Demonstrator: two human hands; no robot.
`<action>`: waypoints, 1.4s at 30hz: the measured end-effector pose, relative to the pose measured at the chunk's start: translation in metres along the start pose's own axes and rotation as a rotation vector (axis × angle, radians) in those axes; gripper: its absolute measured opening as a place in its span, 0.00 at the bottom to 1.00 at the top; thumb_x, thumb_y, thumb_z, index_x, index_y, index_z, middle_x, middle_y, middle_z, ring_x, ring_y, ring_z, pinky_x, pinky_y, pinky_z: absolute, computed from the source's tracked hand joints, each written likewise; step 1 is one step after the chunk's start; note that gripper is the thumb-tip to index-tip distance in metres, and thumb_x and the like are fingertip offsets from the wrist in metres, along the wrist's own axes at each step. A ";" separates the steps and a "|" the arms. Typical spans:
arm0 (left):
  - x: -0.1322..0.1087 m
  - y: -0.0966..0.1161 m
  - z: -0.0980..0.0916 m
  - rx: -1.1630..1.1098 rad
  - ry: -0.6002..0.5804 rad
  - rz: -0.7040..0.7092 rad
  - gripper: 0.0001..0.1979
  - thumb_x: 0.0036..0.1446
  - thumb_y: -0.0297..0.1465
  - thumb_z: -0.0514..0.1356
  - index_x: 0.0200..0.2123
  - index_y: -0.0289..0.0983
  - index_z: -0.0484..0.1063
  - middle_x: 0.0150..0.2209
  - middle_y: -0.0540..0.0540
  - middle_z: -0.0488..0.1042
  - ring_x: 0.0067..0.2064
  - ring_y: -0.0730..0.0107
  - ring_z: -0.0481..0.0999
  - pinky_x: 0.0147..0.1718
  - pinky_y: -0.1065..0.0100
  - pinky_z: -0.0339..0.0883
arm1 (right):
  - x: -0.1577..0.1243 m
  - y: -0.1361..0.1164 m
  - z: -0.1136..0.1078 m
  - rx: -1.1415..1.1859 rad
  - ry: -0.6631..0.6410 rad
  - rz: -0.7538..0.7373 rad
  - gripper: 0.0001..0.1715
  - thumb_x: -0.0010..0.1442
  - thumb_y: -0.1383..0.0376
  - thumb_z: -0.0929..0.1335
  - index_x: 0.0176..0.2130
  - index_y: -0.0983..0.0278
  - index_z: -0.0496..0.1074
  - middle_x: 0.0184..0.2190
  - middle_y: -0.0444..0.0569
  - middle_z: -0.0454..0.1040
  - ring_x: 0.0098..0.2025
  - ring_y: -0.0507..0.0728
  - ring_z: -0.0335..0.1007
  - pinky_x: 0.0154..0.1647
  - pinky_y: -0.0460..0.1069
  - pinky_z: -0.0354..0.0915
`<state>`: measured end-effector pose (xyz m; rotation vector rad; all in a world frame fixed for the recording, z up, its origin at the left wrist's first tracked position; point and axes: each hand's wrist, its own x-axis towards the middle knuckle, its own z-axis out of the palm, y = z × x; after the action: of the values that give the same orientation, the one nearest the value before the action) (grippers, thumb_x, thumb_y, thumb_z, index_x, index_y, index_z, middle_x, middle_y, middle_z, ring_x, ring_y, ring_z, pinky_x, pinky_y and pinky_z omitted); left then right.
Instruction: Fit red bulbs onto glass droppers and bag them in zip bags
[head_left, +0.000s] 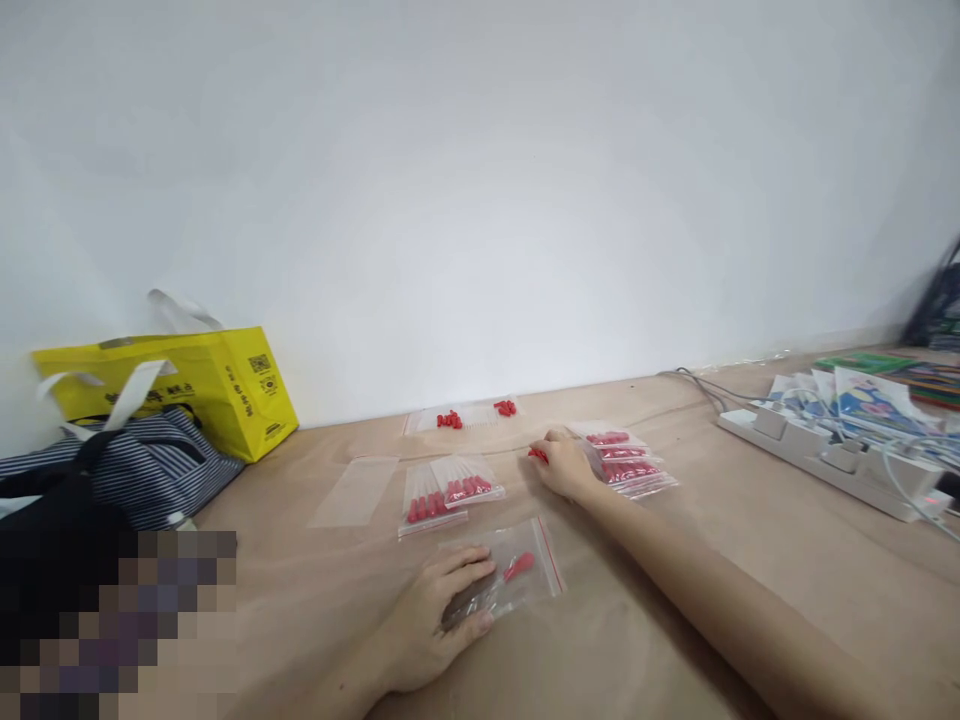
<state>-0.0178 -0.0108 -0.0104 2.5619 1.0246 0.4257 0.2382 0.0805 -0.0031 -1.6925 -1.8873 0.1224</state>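
My left hand is curved over the left end of a clear zip bag, its fingers and thumb on the bag's opposite sides. Inside that bag lies one red tapered piece. Farther right and back, my right hand is closed with small red pieces at its fingertips; their exact kind is too small to make out. Just beside it, a stack of filled zip bags holds red pieces. Between my hands and farther back, more zip bags with red pieces overlap.
A flat clear bag lies to the left. Small red pieces rest on clear plastic near the wall. A yellow bag and a striped bag stand at left. On the right are a white power strip, cables and printed packets.
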 end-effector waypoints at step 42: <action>0.000 -0.003 0.001 0.009 -0.026 0.025 0.22 0.55 0.40 0.51 0.54 0.47 0.57 0.56 0.49 0.60 0.56 0.60 0.58 0.53 0.55 0.55 | -0.095 -0.014 -0.012 1.137 -0.284 0.251 0.21 0.40 0.53 0.71 0.28 0.65 0.63 0.15 0.38 0.65 0.15 0.46 0.60 0.16 0.42 0.55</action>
<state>-0.0193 -0.0084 -0.0125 2.5836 0.9881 0.3937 0.2328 -0.0143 -0.0217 -1.0818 -1.2806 1.3099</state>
